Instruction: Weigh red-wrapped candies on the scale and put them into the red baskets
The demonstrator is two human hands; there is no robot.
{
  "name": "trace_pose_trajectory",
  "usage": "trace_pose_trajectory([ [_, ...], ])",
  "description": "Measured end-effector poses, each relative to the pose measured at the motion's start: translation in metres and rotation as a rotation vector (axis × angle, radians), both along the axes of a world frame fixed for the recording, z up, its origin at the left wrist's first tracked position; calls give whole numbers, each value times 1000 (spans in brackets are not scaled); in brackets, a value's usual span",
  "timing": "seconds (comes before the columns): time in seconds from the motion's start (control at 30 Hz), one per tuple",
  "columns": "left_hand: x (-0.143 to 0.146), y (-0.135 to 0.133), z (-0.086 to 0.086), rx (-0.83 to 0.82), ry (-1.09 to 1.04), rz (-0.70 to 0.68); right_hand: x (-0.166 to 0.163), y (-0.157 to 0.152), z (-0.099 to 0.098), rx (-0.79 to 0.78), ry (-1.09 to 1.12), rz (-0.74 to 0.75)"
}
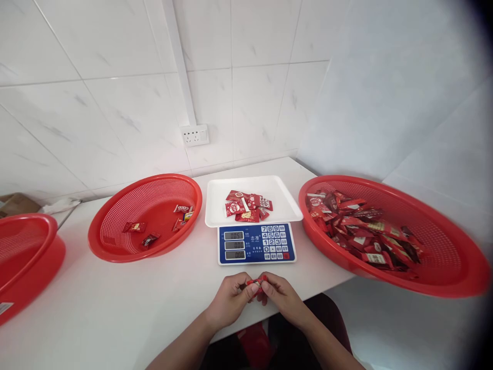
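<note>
My left hand (231,298) and my right hand (283,297) meet at the front edge of the white table (134,303), fingers pinched together on one small red candy packet (256,282). Just beyond them stands a blue-faced scale (256,243) whose white tray (215,205) holds several red candy packets (247,205). A red mesh basket (442,257) on the right is filled with many red packets (362,231). Another red mesh basket (115,216) on the left holds several scattered packets.
A third red basket (23,257) sits at the far left edge. White tiled walls close in behind and on the right, with a wall socket (195,135) above the scale. A brown paper item (17,203) lies at the back left.
</note>
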State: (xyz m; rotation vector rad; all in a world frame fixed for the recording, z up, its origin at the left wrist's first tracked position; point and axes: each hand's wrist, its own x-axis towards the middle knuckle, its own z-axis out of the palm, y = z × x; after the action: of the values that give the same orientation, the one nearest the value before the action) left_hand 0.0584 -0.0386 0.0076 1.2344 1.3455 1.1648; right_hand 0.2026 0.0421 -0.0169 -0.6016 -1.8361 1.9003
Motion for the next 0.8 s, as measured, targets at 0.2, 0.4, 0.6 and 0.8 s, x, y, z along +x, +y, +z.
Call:
trace_pose_trajectory([
  [0.2, 2, -1, -2, -17, 52, 37, 0, 1, -1, -17, -24, -21],
  [0.4, 4, 0, -1, -35, 122, 0, 1, 1, 3, 6, -34, -10],
  [0.6, 5, 0, 3, -56, 163, -56, 1, 2, 3, 109, -23, 20],
  [0.8, 6, -1, -3, -100, 159, -93, 1, 2, 0, 158, -45, 18],
])
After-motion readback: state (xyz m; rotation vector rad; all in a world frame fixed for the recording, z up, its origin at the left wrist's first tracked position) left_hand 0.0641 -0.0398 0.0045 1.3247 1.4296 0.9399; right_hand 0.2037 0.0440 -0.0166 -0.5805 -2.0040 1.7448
